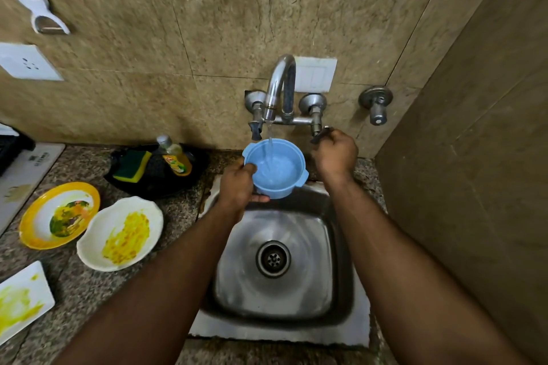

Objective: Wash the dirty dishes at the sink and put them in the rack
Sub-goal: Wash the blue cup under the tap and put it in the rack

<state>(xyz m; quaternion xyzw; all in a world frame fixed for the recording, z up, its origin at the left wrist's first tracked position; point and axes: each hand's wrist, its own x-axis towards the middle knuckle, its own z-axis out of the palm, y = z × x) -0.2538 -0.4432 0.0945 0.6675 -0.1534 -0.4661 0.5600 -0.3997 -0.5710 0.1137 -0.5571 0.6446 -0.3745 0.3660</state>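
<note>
The label on the soap bottle (175,158) left of centre is showing red lettering over yellow, too blurred to read, and the pale mat (28,170) at the left edge is carrying small dark print that cannot be made out either. The blue bowl (275,168) at centre frame is plain light-blue plastic with small side tabs, and it is sitting under the tap (280,89), just above the back of the steel sink (237,275). Water is running from the spout into it and pooling inside. The left hand (238,184) is clamping the bowl's near rim and underside, while the right hand (335,154) is closing around the right tap handle (321,133). On the tabletop (89,290) at lower left, a yellow-rimmed plate (59,215) is holding green and yellow smears, a white bowl (120,233) beside it is streaked yellow, and a white rectangular plate (22,299) at the edge is smeared likewise. A black tray (157,172) is holding a sponge (132,165) and the bottle.
</note>
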